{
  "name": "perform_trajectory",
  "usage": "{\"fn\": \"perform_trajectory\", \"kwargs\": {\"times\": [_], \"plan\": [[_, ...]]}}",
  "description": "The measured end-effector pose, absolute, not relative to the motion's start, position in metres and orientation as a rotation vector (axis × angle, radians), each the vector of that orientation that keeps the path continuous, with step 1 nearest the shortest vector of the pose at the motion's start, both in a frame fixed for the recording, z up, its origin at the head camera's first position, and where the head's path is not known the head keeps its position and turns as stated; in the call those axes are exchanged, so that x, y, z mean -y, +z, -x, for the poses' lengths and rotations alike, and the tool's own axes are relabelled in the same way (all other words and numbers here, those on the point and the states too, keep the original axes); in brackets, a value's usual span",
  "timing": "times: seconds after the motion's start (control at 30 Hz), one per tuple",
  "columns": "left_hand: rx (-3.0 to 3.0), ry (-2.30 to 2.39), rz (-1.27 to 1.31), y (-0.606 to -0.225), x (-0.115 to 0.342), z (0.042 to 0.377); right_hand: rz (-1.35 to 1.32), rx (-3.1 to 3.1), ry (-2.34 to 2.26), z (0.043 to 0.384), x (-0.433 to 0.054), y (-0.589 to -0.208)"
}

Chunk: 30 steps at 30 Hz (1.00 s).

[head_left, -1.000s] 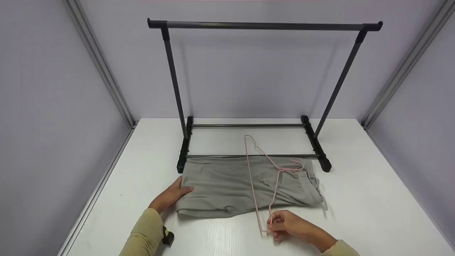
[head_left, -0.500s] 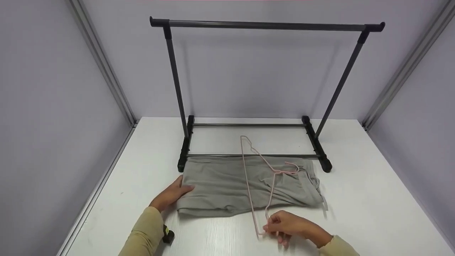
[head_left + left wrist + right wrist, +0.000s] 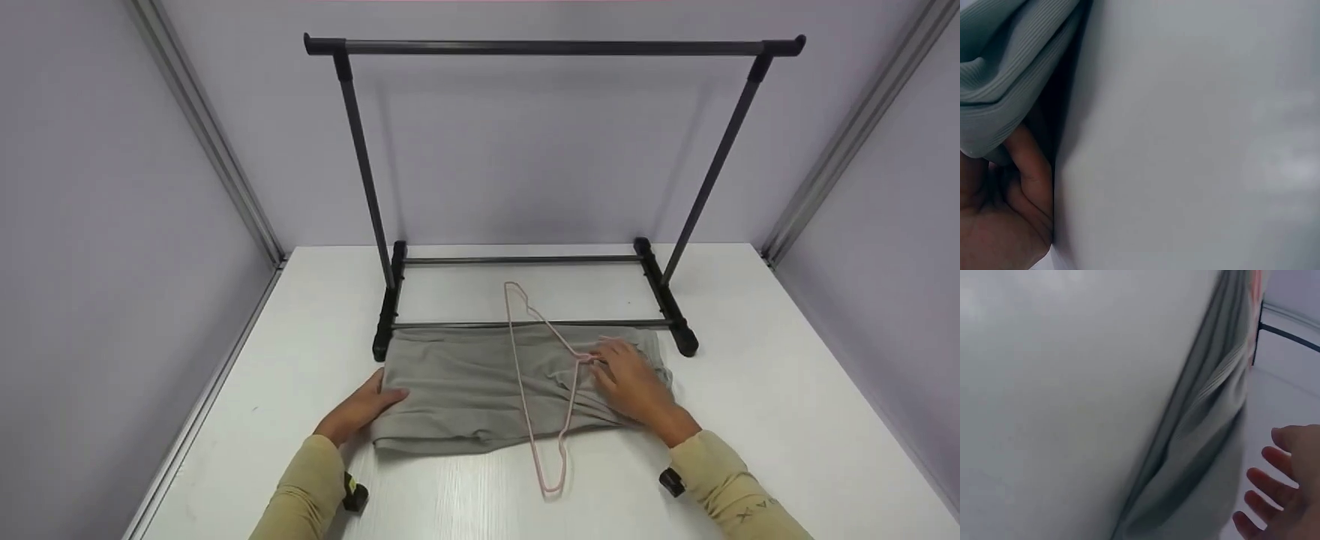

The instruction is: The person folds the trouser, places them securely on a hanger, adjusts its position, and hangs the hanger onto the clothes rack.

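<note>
Folded grey trousers (image 3: 450, 390) lie on the white table in front of the rack. At their left end my left hand (image 3: 364, 409) grips the fold, thumb on top; in the left wrist view its fingers (image 3: 1030, 160) go under the ribbed cloth. A pink hanger (image 3: 521, 375) lies across the trousers, one end beyond the far edge and the other past the near edge. My right hand (image 3: 634, 382) is over the waist end, fingertips at the hanger's neck, its hook mostly hidden. The right wrist view shows those fingers (image 3: 1272, 486) spread and loosely bent, holding nothing visible.
A black clothes rack (image 3: 555, 48) stands behind the trousers, its front base bar (image 3: 450, 325) along their far edge. Grey walls (image 3: 525, 150) with metal corner posts enclose the white table (image 3: 750, 360) at the back and sides.
My right hand has let go of the hanger's near end and moved up and forward to the hook. The hanger shifted slightly left and now lies down. My left hand stays put.
</note>
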State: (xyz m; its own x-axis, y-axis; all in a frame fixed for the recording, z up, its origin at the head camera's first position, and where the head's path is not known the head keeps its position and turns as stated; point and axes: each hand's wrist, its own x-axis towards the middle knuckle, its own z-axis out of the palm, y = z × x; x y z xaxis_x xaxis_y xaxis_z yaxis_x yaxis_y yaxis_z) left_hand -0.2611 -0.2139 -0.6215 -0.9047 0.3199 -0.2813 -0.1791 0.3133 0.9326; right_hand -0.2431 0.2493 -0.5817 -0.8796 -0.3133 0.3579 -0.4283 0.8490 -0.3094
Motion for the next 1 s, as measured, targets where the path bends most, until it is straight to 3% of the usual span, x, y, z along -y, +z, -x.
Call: {"fn": "perform_trajectory", "kwargs": {"times": [0.3, 1.0], "plan": [[-2.147, 1.633, -0.145, -0.621, 0.212, 0.263, -0.637, 2.896, 0.481, 0.256, -0.251, -0.614], [-2.159, 1.645, -0.125, -0.625, 0.217, 0.260, -0.659, 2.937, 0.543, 0.269, -0.235, -0.614]]}}
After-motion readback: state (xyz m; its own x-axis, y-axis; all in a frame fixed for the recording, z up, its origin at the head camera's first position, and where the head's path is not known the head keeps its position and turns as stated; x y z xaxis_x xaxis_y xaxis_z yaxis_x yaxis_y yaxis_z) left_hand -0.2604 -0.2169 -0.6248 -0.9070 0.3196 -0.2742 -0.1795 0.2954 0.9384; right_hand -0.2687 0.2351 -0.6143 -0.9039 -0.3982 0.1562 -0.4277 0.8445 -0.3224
